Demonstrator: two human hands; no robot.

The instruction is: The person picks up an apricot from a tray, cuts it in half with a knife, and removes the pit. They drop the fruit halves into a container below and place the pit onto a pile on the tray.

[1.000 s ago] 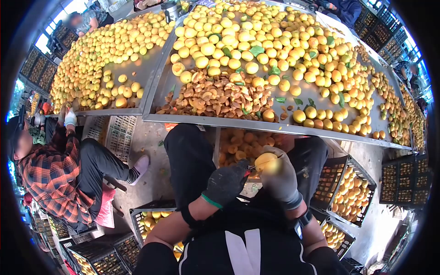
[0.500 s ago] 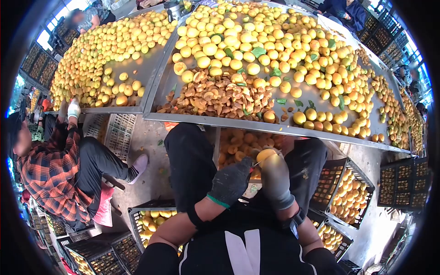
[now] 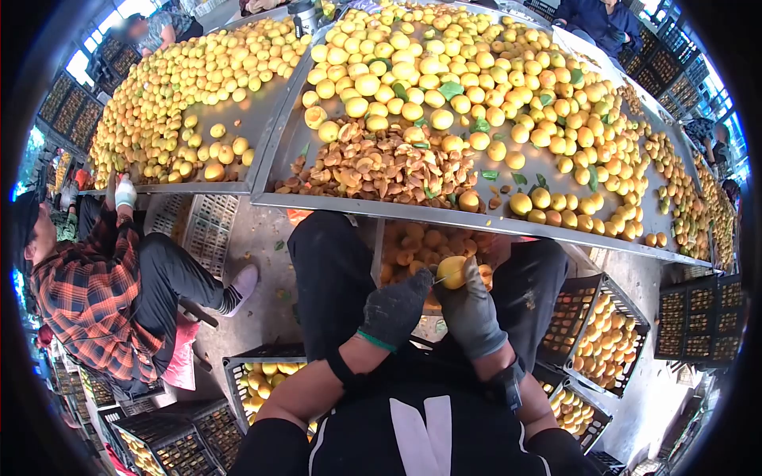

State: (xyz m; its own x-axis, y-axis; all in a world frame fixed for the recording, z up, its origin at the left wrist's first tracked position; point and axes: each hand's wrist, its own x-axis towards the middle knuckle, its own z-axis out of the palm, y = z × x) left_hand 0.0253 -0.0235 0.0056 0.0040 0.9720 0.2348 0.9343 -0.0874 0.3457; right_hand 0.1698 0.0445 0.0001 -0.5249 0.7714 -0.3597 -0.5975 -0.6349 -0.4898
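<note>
My right hand (image 3: 471, 309), in a grey glove, grips a yellow-orange fruit (image 3: 452, 272) between my knees. Beside it my left hand (image 3: 394, 308), in a dark glove with a green cuff, is closed round a thin tool (image 3: 442, 279) whose tip touches the fruit; its handle is hidden in the glove. Below the hands, a container of fruit (image 3: 410, 242) shows between my legs. Ahead, a heap of brown-orange pieces (image 3: 389, 165) lies near the edge of the metal table (image 3: 365, 208), with whole yellow fruits (image 3: 444, 59) behind it.
At the left sits a co-worker (image 3: 95, 293) in a plaid shirt, gloved hands at the table edge. Black crates of fruit (image 3: 607, 333) stand at my right, another crate (image 3: 266, 385) at my left. White crates (image 3: 210, 230) lie under the left table. More people are across the tables.
My right hand has turned and moved slightly down and left, with its fingers now pointing up behind the fruit. The fruit sits slightly lower and further left. My left hand has shifted slightly.
</note>
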